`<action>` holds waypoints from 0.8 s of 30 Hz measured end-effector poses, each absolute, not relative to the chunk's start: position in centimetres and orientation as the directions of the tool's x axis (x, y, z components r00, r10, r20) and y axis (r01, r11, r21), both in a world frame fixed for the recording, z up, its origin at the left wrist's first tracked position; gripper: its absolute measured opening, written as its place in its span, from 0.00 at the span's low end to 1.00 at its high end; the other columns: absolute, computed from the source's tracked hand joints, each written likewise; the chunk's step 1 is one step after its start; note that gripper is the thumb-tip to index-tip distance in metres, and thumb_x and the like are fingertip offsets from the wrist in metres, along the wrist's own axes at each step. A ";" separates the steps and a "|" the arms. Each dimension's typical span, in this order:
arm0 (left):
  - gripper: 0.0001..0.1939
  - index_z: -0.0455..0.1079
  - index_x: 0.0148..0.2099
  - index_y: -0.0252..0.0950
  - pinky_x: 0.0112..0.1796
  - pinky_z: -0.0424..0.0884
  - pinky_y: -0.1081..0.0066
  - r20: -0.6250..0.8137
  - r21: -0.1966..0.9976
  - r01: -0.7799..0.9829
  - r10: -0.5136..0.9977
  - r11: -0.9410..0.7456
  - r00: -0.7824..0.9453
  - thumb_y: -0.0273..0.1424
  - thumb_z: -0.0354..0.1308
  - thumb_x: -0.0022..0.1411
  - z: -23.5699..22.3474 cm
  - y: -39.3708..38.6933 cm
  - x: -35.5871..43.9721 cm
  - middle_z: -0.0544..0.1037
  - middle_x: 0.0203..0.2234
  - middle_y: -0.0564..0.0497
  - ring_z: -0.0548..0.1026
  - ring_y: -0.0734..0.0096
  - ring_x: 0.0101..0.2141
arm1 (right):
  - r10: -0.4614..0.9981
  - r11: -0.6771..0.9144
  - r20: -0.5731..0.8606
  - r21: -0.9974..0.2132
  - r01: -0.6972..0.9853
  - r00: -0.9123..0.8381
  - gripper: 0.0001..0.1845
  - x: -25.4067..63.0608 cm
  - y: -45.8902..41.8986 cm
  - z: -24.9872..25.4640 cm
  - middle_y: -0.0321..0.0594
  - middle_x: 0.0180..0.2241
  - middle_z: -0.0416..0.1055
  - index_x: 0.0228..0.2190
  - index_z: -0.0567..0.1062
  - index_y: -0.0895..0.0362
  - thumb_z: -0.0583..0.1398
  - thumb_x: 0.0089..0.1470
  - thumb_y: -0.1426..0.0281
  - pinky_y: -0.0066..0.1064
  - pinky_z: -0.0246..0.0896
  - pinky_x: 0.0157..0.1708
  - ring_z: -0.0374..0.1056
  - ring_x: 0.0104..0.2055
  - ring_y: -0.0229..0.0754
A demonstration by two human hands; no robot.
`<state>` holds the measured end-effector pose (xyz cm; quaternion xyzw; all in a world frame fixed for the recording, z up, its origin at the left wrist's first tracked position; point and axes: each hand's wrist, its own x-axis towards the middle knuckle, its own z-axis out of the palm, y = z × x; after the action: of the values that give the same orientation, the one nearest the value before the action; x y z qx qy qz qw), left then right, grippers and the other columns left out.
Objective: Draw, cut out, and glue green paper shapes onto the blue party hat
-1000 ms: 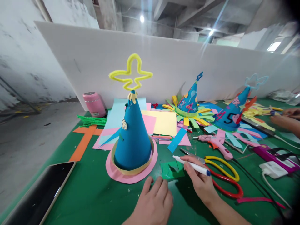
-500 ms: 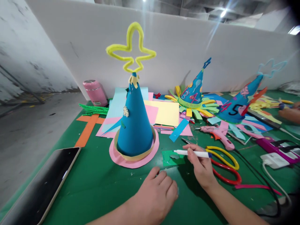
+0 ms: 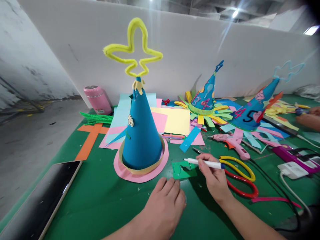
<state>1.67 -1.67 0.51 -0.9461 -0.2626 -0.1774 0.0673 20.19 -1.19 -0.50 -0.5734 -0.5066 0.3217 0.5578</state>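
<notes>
My right hand point(image 3: 213, 176) grips a white marker point(image 3: 203, 163) with a dark blue end, its tip pointing left. Below the marker a small green paper piece point(image 3: 184, 173) lies on the table, with drawn lines or cut edges on it. My left hand point(image 3: 167, 203) rests just below that paper, its fingers curled in; what they may hold is hidden. To the left stands a blue paper cone hat point(image 3: 142, 136) with a pink brim point(image 3: 145, 177), a pale flower sticker, and a yellow pipe-cleaner shape point(image 3: 137, 30) on its tip. Scissors point(image 3: 243, 191) with red and yellow handles lie beside my right hand.
A phone point(image 3: 45, 200) lies at left, a pink flask point(image 3: 98, 100) behind it. Two decorated hats point(image 3: 207, 95) stand at back right. A pink glue gun point(image 3: 233, 143), its cable and a power strip point(image 3: 296, 160) lie at right. Another person's hand point(image 3: 311, 116) is at far right.
The view has shifted slightly, so the hat and phone sit a little further left. The grey patch on the green paper no longer shows. My right hand still holds the marker.
</notes>
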 end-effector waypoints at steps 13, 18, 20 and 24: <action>0.08 0.67 0.39 0.34 0.44 0.59 0.60 0.378 -0.039 0.564 0.510 -0.825 0.772 0.30 0.49 0.60 0.0 -1.5 1.7 0.76 0.40 0.46 0.70 0.61 0.42 | 0.939 0.142 0.208 -0.960 0.243 0.274 0.07 20.0 -1.3 -0.2 0.30 0.19 0.55 0.32 0.67 0.54 0.53 0.55 0.64 0.26 0.48 0.18 0.50 0.20 0.34; 0.09 0.67 0.36 0.35 0.42 0.58 0.61 0.505 -0.083 0.561 0.450 -0.824 0.736 0.32 0.48 0.59 -1.2 -1.1 1.8 0.77 0.36 0.48 0.72 0.62 0.38 | 0.940 0.127 0.205 -0.953 0.276 0.273 0.09 20.0 -1.3 -0.2 0.33 0.22 0.63 0.36 0.70 0.53 0.54 0.54 0.64 0.25 0.53 0.18 0.55 0.21 0.36; 0.08 0.67 0.36 0.36 0.42 0.57 0.61 0.509 -0.083 0.573 0.460 -0.815 0.728 0.32 0.48 0.59 -1.5 -1.0 1.9 0.77 0.36 0.49 0.72 0.64 0.38 | 0.942 0.132 0.198 -0.960 0.246 0.270 0.10 20.0 -1.3 -0.4 0.35 0.24 0.66 0.37 0.71 0.52 0.54 0.54 0.64 0.26 0.56 0.20 0.59 0.23 0.37; 0.09 0.67 0.33 0.36 0.41 0.58 0.62 0.619 -0.053 0.578 0.428 -0.814 0.659 0.31 0.46 0.60 -1.5 -1.0 2.0 0.77 0.31 0.51 0.72 0.65 0.35 | 0.917 0.173 0.254 -0.947 0.269 0.306 0.10 20.2 -1.4 -0.6 0.34 0.21 0.64 0.37 0.71 0.52 0.54 0.54 0.65 0.27 0.58 0.21 0.60 0.23 0.38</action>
<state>2.00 -0.96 -1.51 -0.9024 -0.2787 -0.3046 0.1235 20.16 -1.39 -0.56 -0.5761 -0.5150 0.2858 0.5667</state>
